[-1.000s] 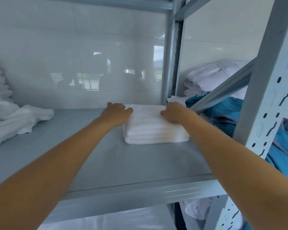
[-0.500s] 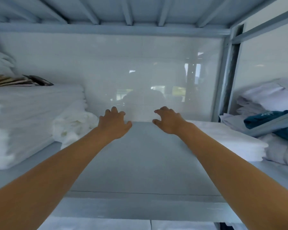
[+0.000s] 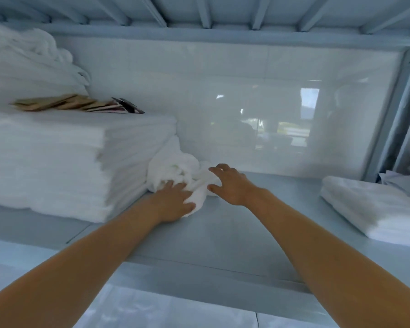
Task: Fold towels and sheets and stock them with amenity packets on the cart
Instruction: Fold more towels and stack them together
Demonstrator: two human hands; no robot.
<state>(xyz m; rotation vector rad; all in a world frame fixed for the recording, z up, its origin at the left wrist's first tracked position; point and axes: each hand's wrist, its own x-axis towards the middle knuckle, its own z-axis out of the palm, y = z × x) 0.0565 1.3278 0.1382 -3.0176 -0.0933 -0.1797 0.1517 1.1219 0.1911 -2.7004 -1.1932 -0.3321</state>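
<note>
Half a second ago both hands hung empty over bare shelf; now the left hand (image 3: 173, 201) is down on the loose crumpled towel (image 3: 175, 171), thumb and fingers closing round its near edge. Right hand (image 3: 232, 183) hovers just beside it, fingers spread, grip empty. Looks like the start of pulling out the next towel to fold.

Towel sits on the grey metal shelf (image 3: 223, 233), against the tall folded stack (image 3: 69, 162). Brown packets (image 3: 64, 105) lie on that stack. Folded towel (image 3: 374, 207) lies at right. Glossy white wall behind, shelf ribs overhead.
</note>
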